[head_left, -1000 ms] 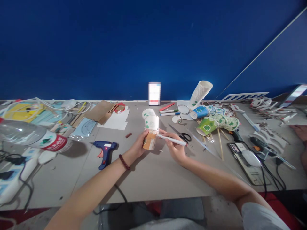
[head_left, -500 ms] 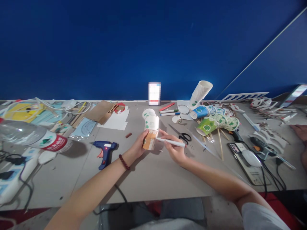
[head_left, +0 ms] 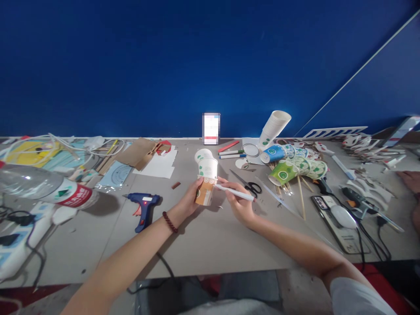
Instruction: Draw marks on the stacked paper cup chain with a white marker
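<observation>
My left hand (head_left: 191, 197) is wrapped round the side of a paper cup (head_left: 205, 193) with orange and white colouring on it. Joined to its top are white paper cups (head_left: 208, 166) with green leaf prints; how they are fixed I cannot tell. A white marker pen (head_left: 236, 192) is pinched in my right hand (head_left: 240, 205), its tip at the orange cup's right side near the upper edge. Some of my right fingers reach behind the cup and are partly hidden.
A blue glue gun (head_left: 144, 210) lies left of my hands, beyond it a water bottle (head_left: 49, 188). Black scissors (head_left: 252, 188), coloured cups (head_left: 282, 173), a cup stack (head_left: 274, 127) and a phone (head_left: 337, 227) are on the right. Another person's hand (head_left: 408, 183) shows at the right edge.
The marker's tip has shifted slightly upward along the orange cup's right side. My left hand and the cups have hardly moved.
</observation>
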The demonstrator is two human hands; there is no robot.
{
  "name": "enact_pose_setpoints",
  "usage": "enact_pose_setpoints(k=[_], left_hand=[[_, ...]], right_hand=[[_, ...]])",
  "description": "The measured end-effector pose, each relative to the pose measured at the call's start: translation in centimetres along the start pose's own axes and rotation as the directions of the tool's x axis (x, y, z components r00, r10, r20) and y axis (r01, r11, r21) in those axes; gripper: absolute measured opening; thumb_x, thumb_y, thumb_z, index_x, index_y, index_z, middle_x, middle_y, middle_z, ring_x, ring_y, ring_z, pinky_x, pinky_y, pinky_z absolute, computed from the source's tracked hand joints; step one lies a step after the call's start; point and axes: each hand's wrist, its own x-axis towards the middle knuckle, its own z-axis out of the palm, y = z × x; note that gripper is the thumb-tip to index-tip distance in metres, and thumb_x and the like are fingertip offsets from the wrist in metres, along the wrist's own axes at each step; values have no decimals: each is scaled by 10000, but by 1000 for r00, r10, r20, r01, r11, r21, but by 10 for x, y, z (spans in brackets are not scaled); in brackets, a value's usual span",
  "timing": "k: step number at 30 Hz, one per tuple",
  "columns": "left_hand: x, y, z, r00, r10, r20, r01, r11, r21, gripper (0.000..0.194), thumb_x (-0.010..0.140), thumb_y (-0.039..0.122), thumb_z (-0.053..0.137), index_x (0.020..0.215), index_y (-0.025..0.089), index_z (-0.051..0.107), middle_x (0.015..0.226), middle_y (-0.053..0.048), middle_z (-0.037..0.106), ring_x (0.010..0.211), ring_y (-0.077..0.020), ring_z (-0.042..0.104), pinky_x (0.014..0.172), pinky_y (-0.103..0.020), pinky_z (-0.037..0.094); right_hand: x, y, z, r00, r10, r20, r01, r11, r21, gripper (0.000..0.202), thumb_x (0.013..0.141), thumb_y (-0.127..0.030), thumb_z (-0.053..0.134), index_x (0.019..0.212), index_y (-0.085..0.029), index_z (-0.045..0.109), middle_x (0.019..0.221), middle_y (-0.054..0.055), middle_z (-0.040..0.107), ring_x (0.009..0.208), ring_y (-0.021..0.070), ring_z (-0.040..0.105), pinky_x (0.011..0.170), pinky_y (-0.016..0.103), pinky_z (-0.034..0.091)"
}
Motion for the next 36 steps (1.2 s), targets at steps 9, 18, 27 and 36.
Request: enact_pose_setpoints(k=[9,18,27,36], left_hand=[[1,-2,-2,998,3,-63,-4,1000,-21,376,799,515,721,909,155,719,794,-40,717,670,-153,650,650,-265,513],[-2,-1,1,998,17,-56,-16,1000,22,494,817,541,697,1119,151,711,1115,-113,733,980,-230,687,790,-295,516],[-2,-3,-2,1000,28,13,-29,1000,9,473,833,509,697,1137,147,692,1097,-117,729,949,-222,691,838,-323,509],[-3,-1,-1,1000,25,16,-25,999,25,490,827,519,704,1150,149,692,1113,-121,722,980,-232,684,853,-335,507]], right_hand=[[-3,-3,-2,996,-80,42,83,992,-98,280,957,-463,556,974,-232,714,1137,128,770,1162,293,704,950,448,587],[-6,-7,-2,984,-128,124,151,968,-200,178,937,-338,589,1015,-244,718,1137,109,780,1090,279,744,906,412,619],[-5,-1,-1,991,-114,76,129,964,-234,191,923,-294,588,1049,-258,727,1159,79,777,1102,267,740,937,404,620],[-5,-1,-1,993,-100,60,111,971,-211,183,923,-288,596,1053,-245,718,1170,95,772,1078,261,751,910,390,631]])
